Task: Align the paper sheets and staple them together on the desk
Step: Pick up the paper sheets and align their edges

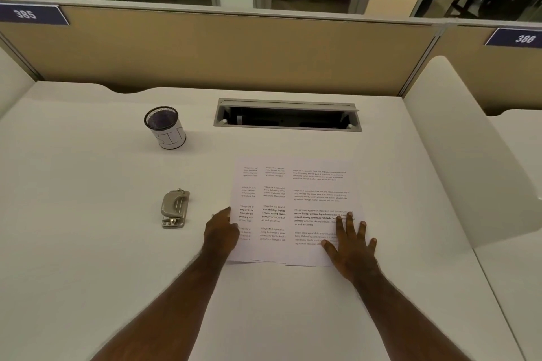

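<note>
Three printed paper sheets (296, 193) lie overlapped and staggered sideways on the white desk (88, 243), their lower edges uneven. My right hand (352, 246) rests flat on the rightmost sheet's lower right part, fingers spread. My left hand (221, 233) touches the left edge of the leftmost sheet, fingers curled toward the paper; whether it pinches the sheet is unclear. A small grey metal stapler (175, 208) sits on the desk left of the sheets, apart from both hands.
A black mesh pen cup (165, 127) with a white label stands at the back left. An open grey cable hatch (287, 116) is set into the desk behind the sheets. A tan partition (220, 53) closes the back, a white divider (469, 155) the right.
</note>
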